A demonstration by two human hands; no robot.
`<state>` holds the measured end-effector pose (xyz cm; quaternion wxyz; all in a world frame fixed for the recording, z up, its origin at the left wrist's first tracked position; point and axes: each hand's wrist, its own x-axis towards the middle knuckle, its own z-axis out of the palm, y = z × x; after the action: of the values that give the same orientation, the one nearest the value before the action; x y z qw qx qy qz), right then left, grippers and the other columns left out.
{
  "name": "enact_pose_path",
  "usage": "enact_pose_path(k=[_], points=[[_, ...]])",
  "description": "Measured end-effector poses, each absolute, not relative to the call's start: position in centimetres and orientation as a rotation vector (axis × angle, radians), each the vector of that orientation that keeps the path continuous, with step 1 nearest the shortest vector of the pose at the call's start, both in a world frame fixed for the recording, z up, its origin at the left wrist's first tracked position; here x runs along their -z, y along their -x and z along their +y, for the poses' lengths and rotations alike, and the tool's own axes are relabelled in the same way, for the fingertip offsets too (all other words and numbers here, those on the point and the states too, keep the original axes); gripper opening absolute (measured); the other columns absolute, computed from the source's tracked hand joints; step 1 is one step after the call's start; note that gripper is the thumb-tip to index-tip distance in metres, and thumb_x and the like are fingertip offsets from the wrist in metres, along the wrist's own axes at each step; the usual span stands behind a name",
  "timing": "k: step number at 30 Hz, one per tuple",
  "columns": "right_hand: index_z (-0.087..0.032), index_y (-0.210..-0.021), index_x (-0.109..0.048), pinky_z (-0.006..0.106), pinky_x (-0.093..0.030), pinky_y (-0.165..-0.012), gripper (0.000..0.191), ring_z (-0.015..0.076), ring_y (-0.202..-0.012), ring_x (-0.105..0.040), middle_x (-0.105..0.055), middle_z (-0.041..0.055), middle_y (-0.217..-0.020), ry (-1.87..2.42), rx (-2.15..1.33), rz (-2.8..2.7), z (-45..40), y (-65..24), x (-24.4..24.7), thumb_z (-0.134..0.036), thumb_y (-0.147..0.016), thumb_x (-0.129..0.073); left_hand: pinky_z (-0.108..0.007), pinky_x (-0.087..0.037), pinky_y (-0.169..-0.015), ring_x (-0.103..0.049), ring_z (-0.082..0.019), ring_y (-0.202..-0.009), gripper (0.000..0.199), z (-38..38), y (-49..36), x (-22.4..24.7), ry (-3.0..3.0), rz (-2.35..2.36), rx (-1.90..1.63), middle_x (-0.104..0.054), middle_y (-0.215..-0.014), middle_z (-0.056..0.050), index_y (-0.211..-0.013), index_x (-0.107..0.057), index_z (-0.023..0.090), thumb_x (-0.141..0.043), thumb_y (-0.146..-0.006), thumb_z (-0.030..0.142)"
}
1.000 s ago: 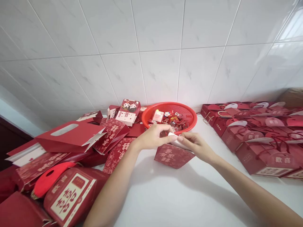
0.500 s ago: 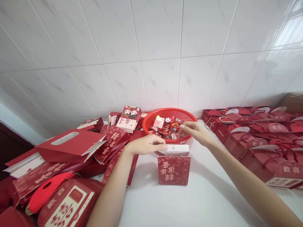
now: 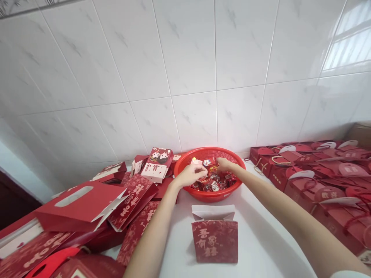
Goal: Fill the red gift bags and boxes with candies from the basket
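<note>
Both hands are at the red plastic basket (image 3: pixel 213 197) of wrapped sweets (image 3: pixel 214 178). My left hand (image 3: pixel 189 175) is over its left side, thumb and fingers drawn together near a pale pink packet; anything between them is too small to name. Deeper on the right side, my right hand (image 3: pixel 225 165) has curled fingers pointing down among the sweets, with the fingertips hidden. In front of the basket, apart from both hands, a dark red paper box (image 3: pixel 215 242) with gold characters stands upright on the white table. Its white-lined top flap is raised.
At the left lies a heap of red boxes and bags (image 3: pixel 84 204), with a box with cartoon figures (image 3: pixel 158 164) on top. Rows of filled-out red gift boxes with cord handles (image 3: pixel 315 185) line the right. A tiled wall (image 3: pixel 194 116) rises behind the basket.
My left hand has left the top of the upright box and moved forward over the basket. My right hand has reached further into the sweets. The view has tilted up.
</note>
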<state>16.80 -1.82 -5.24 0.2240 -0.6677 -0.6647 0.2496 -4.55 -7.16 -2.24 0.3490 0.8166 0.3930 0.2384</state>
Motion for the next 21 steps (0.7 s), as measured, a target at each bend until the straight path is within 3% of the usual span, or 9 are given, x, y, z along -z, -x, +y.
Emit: enact_pose_path(k=[3, 8, 11, 13, 15, 18, 21], points=[[-0.018, -0.074, -0.062, 0.024, -0.041, -0.054, 0.030, 0.0213, -0.076, -0.064, -0.066, 0.0036, -0.076, 1.767, -0.718, -1.834, -1.8, -17.2, 5.4, -0.006, -0.051, -0.077, -0.026, -0.047, -0.069, -0.063, -0.018, -0.075, 0.023, -4.6, 2.3, 2.4, -2.218, 1.107, -0.417, -0.070, -0.078, -0.003, -0.085, -0.073, 0.016, -0.058, -0.080, 0.033], [-0.016, -0.098, -0.063, 0.022, -0.040, -0.049, 0.040, 0.0126, -0.054, -0.055, -0.058, -0.0047, -0.060, 1.564, -0.864, -1.810, -2.2, -17.7, 4.9, -0.005, -0.060, -0.067, -0.027, -0.048, -0.071, -0.066, -0.021, -0.077, 0.011, -1.6, 0.1, 3.3, -2.219, 1.294, -0.279, -0.071, -0.073, -0.003, -0.079, -0.074, 0.018, -0.065, -0.073, 0.023], [-0.016, -0.109, -0.060, 0.021, -0.040, -0.050, 0.045, 0.0095, -0.052, -0.051, -0.055, -0.0073, -0.060, 1.412, -0.900, -1.763, -2.3, -17.9, 4.4, -0.008, -0.065, -0.060, -0.031, -0.050, -0.082, -0.068, -0.025, -0.095, 0.031, -0.9, 0.1, 4.0, -2.167, 1.379, -0.347, -0.075, -0.096, -0.009, -0.105, -0.072, 0.016, -0.069, -0.076, 0.027], [-0.016, -0.106, -0.061, 0.020, -0.041, -0.051, 0.041, 0.0087, -0.053, -0.050, -0.054, -0.0077, -0.061, 1.226, -0.969, -1.689, -2.4, -18.1, 4.2, -0.011, -0.065, -0.061, -0.032, -0.052, -0.083, -0.068, -0.025, -0.099, 0.056, -0.8, 0.3, 4.4, -2.068, 1.372, -0.411, -0.073, -0.112, -0.012, -0.135, -0.056, 0.015, -0.066, -0.082, 0.032], [-0.016, -0.102, -0.062, 0.020, -0.041, -0.052, 0.038, 0.0086, -0.054, -0.051, -0.054, -0.0076, -0.060, 1.037, -1.048, -1.575, -2.5, -18.1, 4.0, -0.015, -0.063, -0.065, -0.033, -0.054, -0.082, -0.068, -0.023, -0.101, 0.072, -0.8, 0.5, 4.6, -1.917, 1.273, -0.555, -0.068, -0.125, -0.015, -0.150, -0.038, 0.018, -0.065, -0.085, 0.033], [-0.018, -0.102, -0.061, 0.021, -0.048, -0.053, 0.042, 0.0118, -0.061, -0.060, -0.063, -0.0040, -0.070, 0.966, -1.138, -1.372, -2.7, -18.1, 4.0, -0.023, -0.062, -0.074, -0.035, -0.051, -0.094, -0.062, -0.025, -0.116, 0.076, -0.8, 0.5, 5.0, -1.809, 1.061, -0.908, -0.057, -0.140, -0.015, -0.145, -0.044, 0.020, -0.076, -0.076, 0.030], [-0.018, -0.098, -0.060, 0.027, -0.055, -0.053, 0.047, 0.0162, -0.064, -0.066, -0.068, 0.0001, -0.076, 1.038, -1.231, -1.242, -2.9, -18.1, 4.0, -0.028, -0.059, -0.083, -0.038, -0.051, -0.094, -0.064, -0.025, -0.112, 0.070, -0.9, 0.0, 5.3, -1.842, 0.926, -1.049, -0.061, -0.132, -0.014, -0.136, -0.049, 0.019, -0.079, -0.073, 0.027]])
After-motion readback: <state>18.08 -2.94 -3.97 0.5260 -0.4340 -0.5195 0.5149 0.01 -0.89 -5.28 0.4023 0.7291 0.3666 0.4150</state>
